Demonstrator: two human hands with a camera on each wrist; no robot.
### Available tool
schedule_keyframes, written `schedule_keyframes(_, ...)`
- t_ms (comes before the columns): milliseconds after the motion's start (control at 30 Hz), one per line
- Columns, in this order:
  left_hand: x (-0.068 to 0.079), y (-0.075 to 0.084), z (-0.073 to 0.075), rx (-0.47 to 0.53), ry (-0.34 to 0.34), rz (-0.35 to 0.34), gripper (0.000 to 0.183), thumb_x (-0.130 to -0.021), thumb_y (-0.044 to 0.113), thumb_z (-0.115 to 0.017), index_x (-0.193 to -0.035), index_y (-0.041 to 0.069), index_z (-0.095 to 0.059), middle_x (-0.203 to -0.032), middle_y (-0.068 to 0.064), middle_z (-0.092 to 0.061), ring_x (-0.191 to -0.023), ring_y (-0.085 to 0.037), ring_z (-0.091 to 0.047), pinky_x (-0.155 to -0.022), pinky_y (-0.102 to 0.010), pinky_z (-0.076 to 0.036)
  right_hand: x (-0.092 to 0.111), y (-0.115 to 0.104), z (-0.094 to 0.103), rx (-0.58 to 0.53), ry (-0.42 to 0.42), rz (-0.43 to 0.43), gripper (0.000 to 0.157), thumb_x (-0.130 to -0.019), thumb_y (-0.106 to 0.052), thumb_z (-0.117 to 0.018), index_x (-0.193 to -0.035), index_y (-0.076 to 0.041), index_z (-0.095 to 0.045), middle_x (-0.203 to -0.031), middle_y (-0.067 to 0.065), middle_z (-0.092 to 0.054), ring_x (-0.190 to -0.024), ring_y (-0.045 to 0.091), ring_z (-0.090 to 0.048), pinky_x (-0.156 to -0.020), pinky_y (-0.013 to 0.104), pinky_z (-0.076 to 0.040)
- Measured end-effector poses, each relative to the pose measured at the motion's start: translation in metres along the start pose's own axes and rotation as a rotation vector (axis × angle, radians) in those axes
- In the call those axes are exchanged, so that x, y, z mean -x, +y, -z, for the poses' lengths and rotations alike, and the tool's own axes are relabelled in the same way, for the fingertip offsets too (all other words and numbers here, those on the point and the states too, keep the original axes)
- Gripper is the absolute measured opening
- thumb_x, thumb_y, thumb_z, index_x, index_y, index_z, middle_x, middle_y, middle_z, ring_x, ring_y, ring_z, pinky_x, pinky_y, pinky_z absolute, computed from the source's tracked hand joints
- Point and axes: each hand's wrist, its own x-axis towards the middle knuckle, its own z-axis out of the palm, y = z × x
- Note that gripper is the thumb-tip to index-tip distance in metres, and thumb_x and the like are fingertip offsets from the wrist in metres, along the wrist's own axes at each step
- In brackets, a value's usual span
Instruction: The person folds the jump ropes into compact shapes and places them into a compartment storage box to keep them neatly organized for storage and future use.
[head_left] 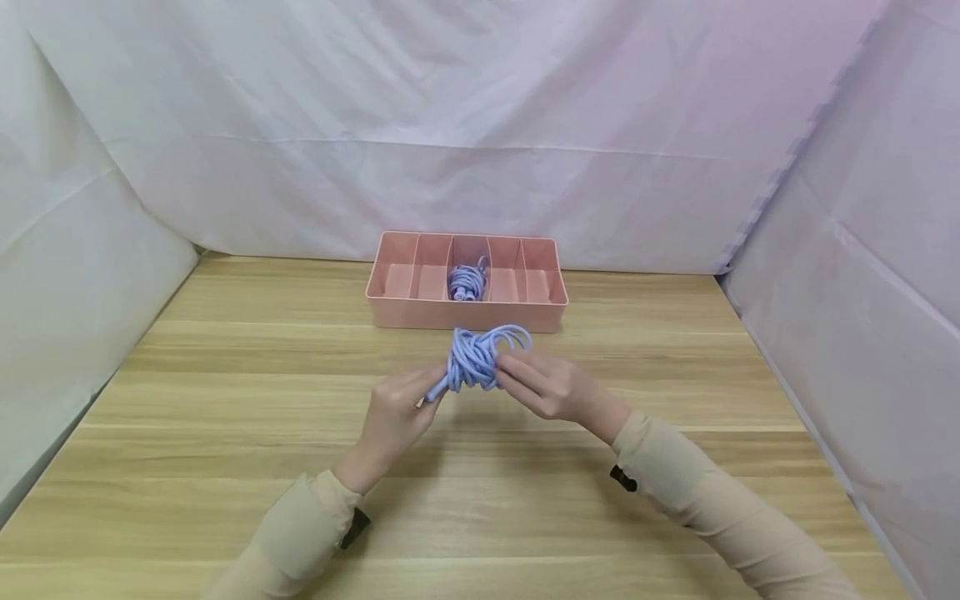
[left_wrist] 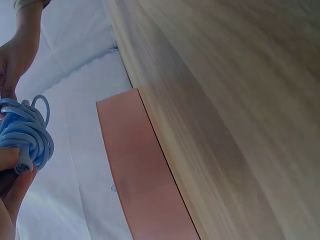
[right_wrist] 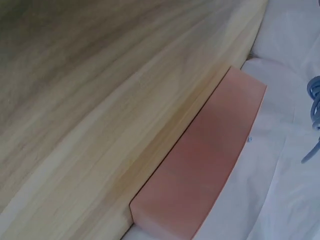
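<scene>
A bundle of light-blue cord (head_left: 472,360), wound round itself, is held up above the table between both hands. My left hand (head_left: 397,414) pinches its left end, where a thicker tube-like tip points down toward me. On the other side, my right hand (head_left: 551,387) grips the coils with thumb and fingers, and a loose loop sticks out over those fingertips. The left wrist view shows the bundle (left_wrist: 27,132) close up, its round tip between finger and thumb. Only part of the cord (right_wrist: 315,102) enters the right wrist view, at its right edge.
Behind the hands a pink divided box (head_left: 468,315) stands at the table's back edge. A second wound blue cord (head_left: 467,282) lies in its middle compartment. White cloth (head_left: 465,192) hangs behind and at both sides of the wooden table (head_left: 247,367).
</scene>
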Motion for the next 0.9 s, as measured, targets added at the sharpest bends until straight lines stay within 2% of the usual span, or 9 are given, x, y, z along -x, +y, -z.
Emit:
schedule_keyframes(167, 0.003, -0.003, -0.002, -0.010, 0.007, -0.021, 0.029, -0.062, -0.010, -0.073, -0.090, -0.005, -0.069, -0.084, -0.016, -0.070, -0.076, -0.029, -0.067, -0.069, -0.036, -0.055, 0.001, -0.005, -0.001, -0.040, -0.017, -0.092, 0.018, -0.092, 0.002, -0.047, -0.096, 0.006, -0.064, -0.095, 0.018, -0.064, -0.083, 0.024, -0.065, -0.071, 0.030, -0.055)
schedule_keyframes(300, 0.002, -0.005, -0.001, -0.035, 0.006, -0.051, 0.030, -0.062, -0.011, -0.072, -0.091, -0.006, -0.069, -0.084, -0.018, -0.069, -0.074, -0.031, -0.067, -0.069, -0.036, -0.055, 0.001, -0.007, -0.001, -0.004, -0.035, -0.166, 0.019, -0.092, 0.002, -0.046, -0.095, 0.005, -0.064, -0.095, 0.017, -0.064, -0.082, 0.024, -0.064, -0.069, 0.029, -0.055)
schedule_keyframes(467, 0.003, -0.008, -0.001, -0.055, 0.002, -0.086, 0.030, -0.061, -0.011, -0.072, -0.090, -0.007, -0.068, -0.084, -0.021, -0.068, -0.074, -0.032, -0.067, -0.069, -0.037, -0.055, -0.002, -0.007, -0.001, 0.061, -0.105, -0.215, 0.019, -0.092, 0.002, -0.045, -0.094, 0.003, -0.064, -0.095, 0.015, -0.064, -0.083, 0.022, -0.064, -0.071, 0.028, -0.055)
schedule_keyframes(633, 0.004, -0.010, -0.003, 0.000, 0.012, -0.033, 0.029, -0.061, -0.011, -0.072, -0.090, -0.006, -0.069, -0.085, -0.019, -0.069, -0.075, -0.030, -0.067, -0.069, -0.035, -0.055, -0.006, -0.002, 0.000, 0.109, -0.139, -0.233, 0.020, -0.093, 0.001, -0.046, -0.095, 0.002, -0.065, -0.095, 0.013, -0.065, -0.082, 0.022, -0.064, -0.072, 0.028, -0.055)
schedule_keyframes(767, 0.006, -0.011, -0.006, 0.063, 0.018, 0.018, 0.027, -0.063, -0.009, -0.072, -0.090, -0.004, -0.069, -0.084, -0.017, -0.070, -0.075, -0.028, -0.067, -0.070, -0.033, -0.055, -0.004, -0.002, 0.001, 0.134, -0.140, -0.270, 0.026, -0.094, -0.002, -0.044, -0.095, -0.002, -0.069, -0.093, 0.010, -0.066, -0.079, 0.022, -0.062, -0.066, 0.028, -0.054)
schedule_keyframes(900, 0.007, -0.011, -0.008, 0.068, 0.027, 0.009, 0.027, -0.062, -0.010, -0.073, -0.089, -0.004, -0.070, -0.083, -0.016, -0.070, -0.073, -0.027, -0.067, -0.068, -0.033, -0.055, -0.001, -0.005, 0.000, 0.134, -0.147, -0.325, 0.027, -0.095, -0.006, -0.044, -0.096, -0.006, -0.071, -0.089, 0.008, -0.065, -0.076, 0.020, -0.060, -0.060, 0.027, -0.053)
